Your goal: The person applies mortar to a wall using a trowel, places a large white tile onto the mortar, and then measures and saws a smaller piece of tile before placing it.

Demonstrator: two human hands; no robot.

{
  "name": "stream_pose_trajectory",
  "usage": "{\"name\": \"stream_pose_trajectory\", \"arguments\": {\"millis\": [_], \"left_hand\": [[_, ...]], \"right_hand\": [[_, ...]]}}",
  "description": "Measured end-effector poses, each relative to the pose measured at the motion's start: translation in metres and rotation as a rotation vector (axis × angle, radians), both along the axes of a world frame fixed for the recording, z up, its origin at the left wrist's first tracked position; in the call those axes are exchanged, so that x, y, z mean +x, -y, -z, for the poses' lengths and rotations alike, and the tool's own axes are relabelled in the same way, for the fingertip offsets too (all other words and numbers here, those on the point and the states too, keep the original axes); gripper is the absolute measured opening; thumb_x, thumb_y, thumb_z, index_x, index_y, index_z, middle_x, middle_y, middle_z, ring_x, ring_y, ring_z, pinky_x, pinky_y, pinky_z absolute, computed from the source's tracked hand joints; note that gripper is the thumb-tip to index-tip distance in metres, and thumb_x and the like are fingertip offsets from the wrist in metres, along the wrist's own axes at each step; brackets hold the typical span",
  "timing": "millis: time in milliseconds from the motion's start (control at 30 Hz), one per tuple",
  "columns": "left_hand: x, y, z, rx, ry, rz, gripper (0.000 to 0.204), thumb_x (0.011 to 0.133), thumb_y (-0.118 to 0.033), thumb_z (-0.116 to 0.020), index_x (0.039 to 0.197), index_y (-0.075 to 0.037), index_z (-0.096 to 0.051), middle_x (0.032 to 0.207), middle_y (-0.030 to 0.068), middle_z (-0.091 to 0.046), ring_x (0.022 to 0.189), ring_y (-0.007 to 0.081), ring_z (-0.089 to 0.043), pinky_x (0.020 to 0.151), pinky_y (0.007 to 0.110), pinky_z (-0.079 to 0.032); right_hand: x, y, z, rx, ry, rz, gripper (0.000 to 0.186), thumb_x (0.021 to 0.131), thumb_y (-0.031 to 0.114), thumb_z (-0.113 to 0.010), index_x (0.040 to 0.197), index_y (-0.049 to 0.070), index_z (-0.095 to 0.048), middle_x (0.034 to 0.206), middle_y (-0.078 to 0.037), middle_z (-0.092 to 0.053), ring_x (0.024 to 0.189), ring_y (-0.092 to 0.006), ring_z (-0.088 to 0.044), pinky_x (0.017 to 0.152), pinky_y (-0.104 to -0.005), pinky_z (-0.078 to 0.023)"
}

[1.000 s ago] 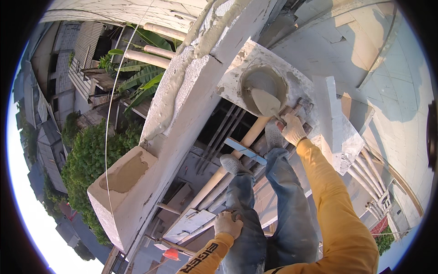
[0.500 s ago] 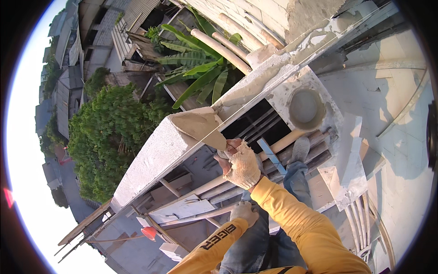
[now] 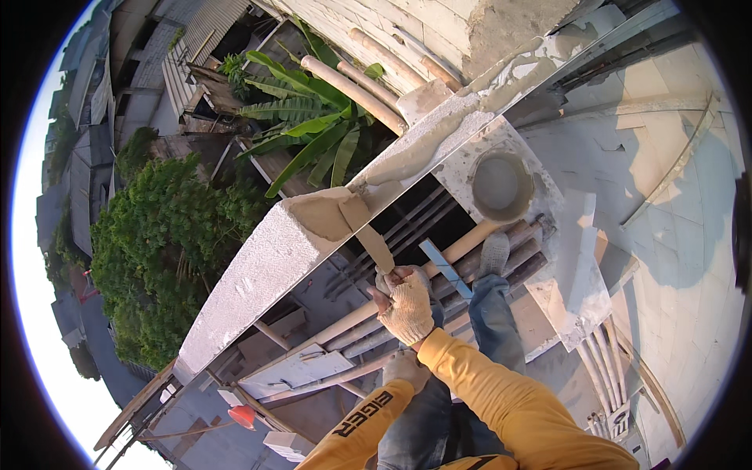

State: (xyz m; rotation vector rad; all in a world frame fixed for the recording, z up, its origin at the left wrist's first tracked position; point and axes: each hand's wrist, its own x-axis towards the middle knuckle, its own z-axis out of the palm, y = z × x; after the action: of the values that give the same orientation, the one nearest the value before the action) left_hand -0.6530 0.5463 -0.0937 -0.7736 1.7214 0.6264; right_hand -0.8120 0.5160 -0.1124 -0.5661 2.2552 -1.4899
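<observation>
My gloved right hand (image 3: 403, 309) grips a mortar-covered trowel (image 3: 370, 239), its blade turned partly on edge at the mortar (image 3: 317, 218) on a white block's end (image 3: 243, 278). The block lies along the wall top (image 3: 435, 141), where more wet mortar and a thin taut line show. My gloved left hand (image 3: 406, 368), lower down and partly behind my right arm, is curled on my left leg. A round bucket (image 3: 501, 186) of grey mortar sits on a stained board to the right. A blue bar (image 3: 445, 268) lies across poles near my right foot.
Poles (image 3: 368, 313) under my feet border a dark gap and a drop left of the wall, with a tree (image 3: 157, 243), banana leaves and roofs below. At right are pale cut blocks (image 3: 580, 266) and a sheeted surface (image 3: 658, 196); at lower left hangs an orange object (image 3: 241, 415).
My right hand has carried the trowel from the bucket leftward to the block's end, then turned the blade. The view has swung with my head. My left hand stays on my leg.
</observation>
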Motion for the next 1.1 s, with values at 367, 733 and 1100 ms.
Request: {"name": "stream_pose_trajectory", "arguments": {"millis": [367,733,1100], "left_hand": [[-0.028,-0.008,0.006,-0.02,0.065,-0.003,0.053,0.087,-0.037,-0.064,0.123,0.001,-0.065,0.131,0.0232,-0.062,0.128,0.0377,-0.055,0.11,0.043,-0.044],[-0.068,-0.021,0.008,-0.174,0.116,-0.039,0.049,0.084,-0.03,-0.071,0.121,0.002,-0.065,0.12,0.0267,-0.065,0.115,0.0426,-0.062,0.1,0.048,-0.049],[-0.095,-0.001,0.026,-0.219,-0.067,0.02,0.04,0.084,-0.017,-0.072,0.12,-0.001,-0.064,0.116,0.0234,-0.065,0.114,0.0417,-0.061,0.099,0.045,-0.048]], "right_hand": [[-0.096,-0.174,0.162,0.533,0.393,0.4,0.03,0.089,0.027,-0.073,0.094,-0.002,-0.064,0.084,-0.024,-0.063,0.088,-0.0441,-0.063,0.077,-0.05,-0.05],[-0.17,-0.36,0.19,1.047,0.521,0.405,0.062,0.082,0.028,-0.079,0.13,-0.005,-0.057,0.13,-0.028,-0.061,0.125,-0.0399,-0.058,0.104,-0.0434,-0.049],[-0.215,-0.512,0.249,1.196,0.462,0.489,0.111,0.067,0.021,-0.093,0.155,-0.001,-0.027,0.149,-0.025,-0.046,0.139,-0.0369,-0.046,0.113,-0.0419,-0.043]]}}
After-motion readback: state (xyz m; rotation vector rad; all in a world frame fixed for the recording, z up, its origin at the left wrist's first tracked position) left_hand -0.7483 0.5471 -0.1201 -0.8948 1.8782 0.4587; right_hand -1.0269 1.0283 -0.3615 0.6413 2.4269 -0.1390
